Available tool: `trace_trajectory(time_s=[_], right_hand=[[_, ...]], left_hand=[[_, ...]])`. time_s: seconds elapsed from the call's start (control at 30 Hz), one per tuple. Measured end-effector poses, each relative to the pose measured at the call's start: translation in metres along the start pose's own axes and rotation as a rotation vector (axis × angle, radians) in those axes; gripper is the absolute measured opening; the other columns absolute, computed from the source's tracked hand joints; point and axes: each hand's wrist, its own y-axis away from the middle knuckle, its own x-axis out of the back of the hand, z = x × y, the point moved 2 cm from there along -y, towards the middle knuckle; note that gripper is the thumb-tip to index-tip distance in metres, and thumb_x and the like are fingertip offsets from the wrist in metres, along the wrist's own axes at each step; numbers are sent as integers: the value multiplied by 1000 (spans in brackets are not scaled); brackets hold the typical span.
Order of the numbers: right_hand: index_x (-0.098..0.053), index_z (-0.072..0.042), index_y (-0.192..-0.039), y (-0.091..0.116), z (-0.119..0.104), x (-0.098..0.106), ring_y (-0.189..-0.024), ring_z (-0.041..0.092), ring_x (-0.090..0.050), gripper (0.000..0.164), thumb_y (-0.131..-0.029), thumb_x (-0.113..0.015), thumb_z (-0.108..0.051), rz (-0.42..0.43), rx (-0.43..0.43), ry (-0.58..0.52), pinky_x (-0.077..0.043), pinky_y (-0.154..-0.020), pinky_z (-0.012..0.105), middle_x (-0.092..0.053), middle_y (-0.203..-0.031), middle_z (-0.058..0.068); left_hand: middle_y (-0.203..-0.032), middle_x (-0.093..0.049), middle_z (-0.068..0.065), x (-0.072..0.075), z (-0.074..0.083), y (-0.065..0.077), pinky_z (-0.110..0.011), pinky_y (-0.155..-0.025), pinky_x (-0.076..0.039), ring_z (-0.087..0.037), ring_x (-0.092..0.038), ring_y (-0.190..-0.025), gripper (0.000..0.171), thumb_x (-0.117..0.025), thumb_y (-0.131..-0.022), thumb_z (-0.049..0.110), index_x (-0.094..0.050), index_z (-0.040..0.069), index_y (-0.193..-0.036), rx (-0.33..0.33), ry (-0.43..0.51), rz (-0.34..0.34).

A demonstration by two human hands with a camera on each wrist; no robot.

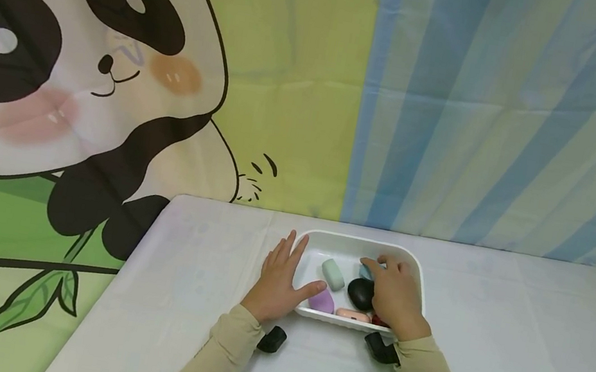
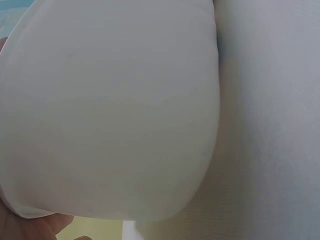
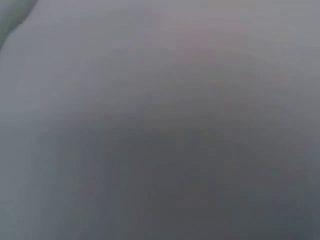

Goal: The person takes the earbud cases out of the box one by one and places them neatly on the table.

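A white shallow tray (image 1: 365, 242) sits on the table with several small objects in it. My left hand (image 1: 280, 281) is at its left rim, fingers spread and fairly straight, the thumb over a purple rounded piece (image 1: 322, 302). In the left wrist view the tray's outer wall (image 2: 110, 115) fills most of the picture, with fingertips (image 2: 60, 222) at its edge. Inside the tray's right side, my right hand (image 1: 397, 296) has bent fingers at a light-blue piece (image 1: 367, 272), partly covered by them. The right wrist view is too blurred to show the hand.
A black oval piece (image 1: 361, 293) lies beside the right hand, and a pale-green cylinder-like piece (image 1: 333, 275) is to its left. A pink piece (image 1: 352, 315) and a partly hidden red one (image 1: 378, 321) lie along the near wall. A white cloth covers the table (image 1: 512, 350); a printed curtain hangs behind.
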Motion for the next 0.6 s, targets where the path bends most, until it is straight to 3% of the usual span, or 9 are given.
trace_trajectory(time_s=[0.17, 0.37, 0.6], right_hand=[[-64, -9, -133, 1, 2, 0, -95, 45, -54, 60, -77, -69, 12, -23, 10, 2, -50, -84, 55, -61, -117, 23], [-65, -3, -129, 0, 5, 1, -91, 42, -54, 51, -81, -64, 12, 12, 38, -28, -47, -86, 54, -62, -106, 25], [-61, 3, -129, 0, 6, 6, -92, 44, -56, 51, -80, -65, 12, 42, -3, -102, -47, -87, 54, -63, -100, 27]], left_hand=[[-168, -7, -15, 0, 0, 1, -61, -119, -9, -43, -7, -152, 95, -64, -91, 58, -18, 16, -163, 2, 0, -3], [-168, -8, -15, 0, 0, 1, -63, -118, -10, -43, -8, -151, 94, -64, -91, 59, -19, 17, -163, -4, -5, 2], [-168, -8, -16, 0, 0, 1, -63, -118, -11, -44, -8, -151, 95, -64, -91, 60, -18, 16, -163, -4, -2, 4]])
